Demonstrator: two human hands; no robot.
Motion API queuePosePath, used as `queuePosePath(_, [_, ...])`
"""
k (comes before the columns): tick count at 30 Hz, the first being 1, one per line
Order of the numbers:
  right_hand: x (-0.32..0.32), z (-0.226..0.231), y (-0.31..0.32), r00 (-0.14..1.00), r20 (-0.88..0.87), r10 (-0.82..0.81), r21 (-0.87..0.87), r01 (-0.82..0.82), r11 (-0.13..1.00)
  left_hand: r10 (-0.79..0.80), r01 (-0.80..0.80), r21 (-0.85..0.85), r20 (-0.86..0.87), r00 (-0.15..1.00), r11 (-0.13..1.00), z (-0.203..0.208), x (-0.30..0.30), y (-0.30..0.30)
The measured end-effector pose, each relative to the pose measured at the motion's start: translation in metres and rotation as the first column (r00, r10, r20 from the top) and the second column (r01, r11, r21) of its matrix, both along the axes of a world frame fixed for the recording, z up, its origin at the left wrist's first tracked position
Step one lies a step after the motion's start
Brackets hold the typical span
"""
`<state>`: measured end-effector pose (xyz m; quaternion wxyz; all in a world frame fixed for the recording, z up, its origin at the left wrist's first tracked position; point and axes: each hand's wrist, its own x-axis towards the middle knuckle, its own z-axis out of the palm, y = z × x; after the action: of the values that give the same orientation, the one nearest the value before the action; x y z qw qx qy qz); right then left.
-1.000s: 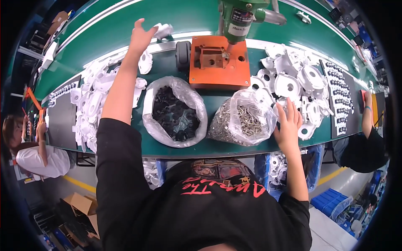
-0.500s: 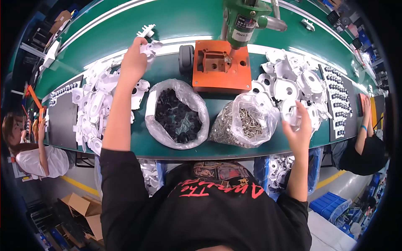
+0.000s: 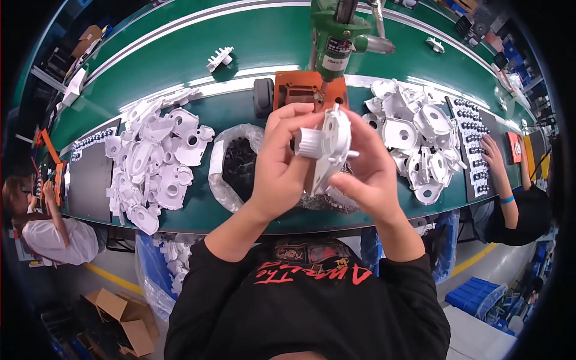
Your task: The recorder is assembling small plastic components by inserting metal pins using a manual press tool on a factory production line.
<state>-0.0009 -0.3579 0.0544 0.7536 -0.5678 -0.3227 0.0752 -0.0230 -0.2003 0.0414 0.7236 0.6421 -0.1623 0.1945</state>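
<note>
A white plastic housing (image 3: 336, 137) with a ribbed round collar and short pegs is held up between my two hands, tilted on edge. My left hand (image 3: 282, 162) closes round its ribbed collar side. From the other side my right hand (image 3: 373, 174) grips it, fingers behind and thumb near the lower edge. Whether it is one piece or two pressed together, I cannot tell. Just below and behind my hands are a clear bag of black parts (image 3: 239, 171) and, mostly hidden, a bag of metal screws (image 3: 336, 201).
A green press (image 3: 336, 45) stands over an orange fixture (image 3: 294, 81). White housings lie heaped at left (image 3: 141, 162) and right (image 3: 414, 132). A pegged white part (image 3: 220, 59) rests on the green belt (image 3: 264, 36). Co-workers sit on both sides; one hand (image 3: 493, 157) reaches a right-hand tray.
My left hand has come from the far left and my right from the right heap; they now meet in the middle on the housing. The right co-worker's hand has reached to the tray.
</note>
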Motion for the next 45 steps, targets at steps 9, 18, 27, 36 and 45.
queuePosePath(9, [-0.003, 0.009, -0.002, 0.969, -0.245, 0.017, -0.097, -0.042, 0.994, 0.028, -0.017, 0.379, -0.022, 0.999, 0.925, -0.011, -0.001, 0.008])
queuePosePath(18, [0.012, 0.004, -0.011, 0.978, -0.187, -0.094, -0.234, 0.048, 0.971, 0.053, -0.065, 0.556, 0.038, 0.998, 0.829, 0.013, -0.021, 0.010])
queuePosePath(27, [-0.008, 0.000, -0.051, 0.731, 0.596, -0.333, -0.436, 0.642, 0.630, 0.087, -0.161, 0.796, 0.135, 0.987, 0.584, -0.009, 0.037, 0.052])
queuePosePath(36, [-0.011, -0.028, -0.037, 0.840, 0.541, 0.046, -0.755, 0.460, 0.467, 0.027, -0.397, 0.859, 0.411, 0.911, 0.325, -0.047, 0.109, 0.054])
queuePosePath(45, [-0.008, -0.033, -0.039, 0.833, 0.551, 0.058, -0.760, 0.471, 0.447, -0.112, -0.353, 0.912, 0.381, 0.918, 0.211, -0.052, 0.109, 0.059])
